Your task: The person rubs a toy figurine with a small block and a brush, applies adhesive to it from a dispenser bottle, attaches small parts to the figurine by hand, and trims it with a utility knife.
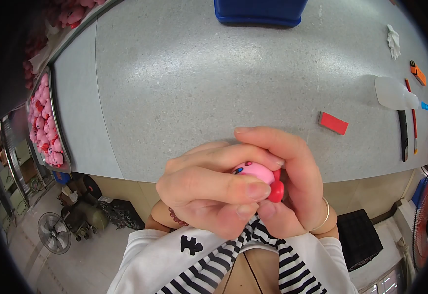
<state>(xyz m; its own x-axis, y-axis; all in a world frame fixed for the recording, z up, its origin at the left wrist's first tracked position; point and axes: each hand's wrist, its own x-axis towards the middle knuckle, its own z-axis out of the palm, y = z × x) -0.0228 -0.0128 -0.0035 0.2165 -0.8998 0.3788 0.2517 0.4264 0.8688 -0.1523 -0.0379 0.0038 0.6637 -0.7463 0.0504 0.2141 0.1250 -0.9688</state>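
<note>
A small pink figure (257, 171) with a blue eye and red feet is held between my two hands, above the table's front edge. My left hand (204, 183) wraps its fingers and thumb round the pink body. On the other side, my right hand (292, 181) curves about the figure, its thumb near the red part (275, 191) at the bottom. Part of the figure is hidden behind my fingers.
A red block (333, 123) lies right of my hands. Further right are a translucent bottle (392, 93), a black tool (403, 137), a red stick and an orange cutter (417, 73). A blue bin (260, 22) stands at the back; a tray (59, 122) of pink figures is left.
</note>
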